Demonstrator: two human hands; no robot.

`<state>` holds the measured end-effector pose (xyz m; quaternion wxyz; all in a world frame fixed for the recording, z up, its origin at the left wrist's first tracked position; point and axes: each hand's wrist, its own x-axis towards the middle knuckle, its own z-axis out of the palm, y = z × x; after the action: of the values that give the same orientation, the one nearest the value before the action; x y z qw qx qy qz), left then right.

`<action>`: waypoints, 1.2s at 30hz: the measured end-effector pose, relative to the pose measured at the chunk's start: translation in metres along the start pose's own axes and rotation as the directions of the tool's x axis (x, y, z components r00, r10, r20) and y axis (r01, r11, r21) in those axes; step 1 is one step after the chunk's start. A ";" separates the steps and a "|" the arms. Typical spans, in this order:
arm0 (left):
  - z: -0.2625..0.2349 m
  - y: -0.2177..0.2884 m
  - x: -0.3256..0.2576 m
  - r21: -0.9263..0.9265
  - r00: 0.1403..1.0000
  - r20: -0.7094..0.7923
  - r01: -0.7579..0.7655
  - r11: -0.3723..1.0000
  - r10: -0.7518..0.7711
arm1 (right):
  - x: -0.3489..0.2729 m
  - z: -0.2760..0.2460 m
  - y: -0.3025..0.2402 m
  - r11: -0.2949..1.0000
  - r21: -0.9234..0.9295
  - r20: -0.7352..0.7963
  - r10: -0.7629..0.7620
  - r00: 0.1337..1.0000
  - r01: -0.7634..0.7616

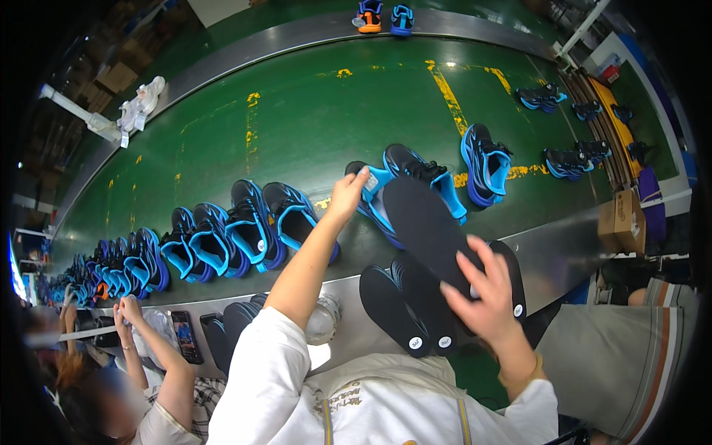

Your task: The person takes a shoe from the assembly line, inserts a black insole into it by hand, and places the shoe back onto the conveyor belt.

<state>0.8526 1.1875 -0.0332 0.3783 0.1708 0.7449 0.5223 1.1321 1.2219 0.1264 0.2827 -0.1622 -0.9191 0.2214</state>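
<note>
The left hand (345, 196) pinches a shoe (376, 211), the right hand (486, 298) grips an insole (420, 221) not yet inside, unused insoles (387, 302) nearby.

- Dark characters on round white stickers (416, 343), stuck to the heels of two black insoles (397, 311) below the held insole (419, 215).
- Another printed round label (261, 245) on a blue-lined shoe (246, 212), left of the held insole.
- Dark lettering (348, 393) on the white shirt (393, 415) (its fabric creased), below the held insole.
</note>
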 end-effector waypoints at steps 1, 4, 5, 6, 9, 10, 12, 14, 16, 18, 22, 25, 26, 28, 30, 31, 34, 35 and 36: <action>0.008 0.000 -0.002 -0.046 1.000 0.019 -0.003 0.999 0.004 | 0.012 0.004 0.010 0.999 -0.023 0.008 -0.033 0.999 0.033; 0.029 0.009 -0.012 -0.027 0.997 0.027 -0.075 0.997 0.076 | 0.025 0.028 0.042 0.993 -0.038 0.085 -0.108 0.990 0.112; 0.027 0.008 -0.011 0.105 0.994 0.008 -0.110 0.988 0.109 | 0.027 0.034 0.046 0.989 -0.067 0.126 -0.125 0.984 0.134; 0.026 0.007 -0.011 0.236 0.990 -0.005 -0.139 0.962 0.144 | 0.030 0.038 0.050 0.983 -0.097 0.165 -0.140 0.976 0.157; 0.031 0.004 -0.022 0.129 0.929 -0.087 -0.348 0.929 0.360 | 0.034 0.049 0.056 0.978 -0.127 0.204 -0.140 0.969 0.168; 0.030 0.005 -0.023 0.128 0.931 -0.087 -0.343 0.931 0.355 | 0.036 0.056 0.060 0.978 -0.125 0.208 -0.138 0.968 0.166; 0.028 0.007 -0.024 0.328 0.931 -0.091 -0.307 0.893 0.354 | 0.044 0.076 0.072 0.969 -0.177 0.243 -0.124 0.962 0.170; 0.028 0.006 -0.021 0.337 0.909 -0.123 -0.339 0.878 0.398 | 0.048 0.100 0.082 0.972 -0.175 0.256 -0.107 0.961 0.155; 0.027 0.005 -0.018 0.350 0.888 -0.151 -0.362 0.864 0.433 | 0.050 0.123 0.086 0.973 -0.208 0.299 -0.031 0.954 0.097; 0.024 0.009 -0.012 0.101 0.967 -0.032 -0.249 0.963 0.253 | 0.052 0.148 0.087 0.962 -0.262 0.272 -0.003 0.962 0.077; 0.018 0.004 -0.003 0.040 0.994 -0.005 -0.108 0.993 0.108 | 0.055 0.178 0.090 0.950 -0.304 0.285 0.166 0.944 -0.075; 0.017 0.005 -0.006 -0.017 0.990 -0.003 -0.144 0.989 0.144 | 0.050 0.172 0.087 0.943 -0.311 0.375 0.236 0.897 -0.118; 0.016 0.004 -0.008 -0.027 0.980 -0.029 -0.200 0.979 0.199 | 0.050 0.164 0.081 0.941 -0.307 0.404 0.261 0.877 -0.139; 0.017 0.004 -0.011 -0.022 0.981 -0.079 -0.182 0.983 0.179 | 0.054 0.146 0.074 0.936 -0.352 0.423 0.163 0.891 -0.004; 0.014 0.001 -0.012 -0.012 0.979 -0.121 -0.164 0.986 0.162 | 0.069 0.131 0.068 0.901 -0.433 0.578 0.253 0.776 0.029; 0.009 0.001 -0.009 0.094 0.986 -0.044 -0.155 0.983 0.160 | 0.076 0.134 0.074 0.916 -0.396 0.671 0.244 0.700 0.060; 0.007 0.005 -0.008 0.211 0.984 0.013 -0.179 0.961 0.180 | 0.096 0.135 0.098 0.955 -0.272 0.807 0.159 0.569 0.119; 0.004 0.008 -0.009 0.202 0.983 0.041 -0.185 0.962 0.181 | 0.101 0.139 0.103 0.975 -0.170 0.852 0.072 0.518 0.143; 0.001 0.009 -0.009 0.193 0.981 0.068 -0.192 0.962 0.182 | 0.098 0.144 0.104 0.974 -0.165 0.859 0.063 0.509 0.158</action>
<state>0.8581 1.1858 -0.0212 0.3267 0.2901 0.7644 0.4742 0.9876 1.3068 0.0114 -0.2232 -0.0363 -0.9607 0.1609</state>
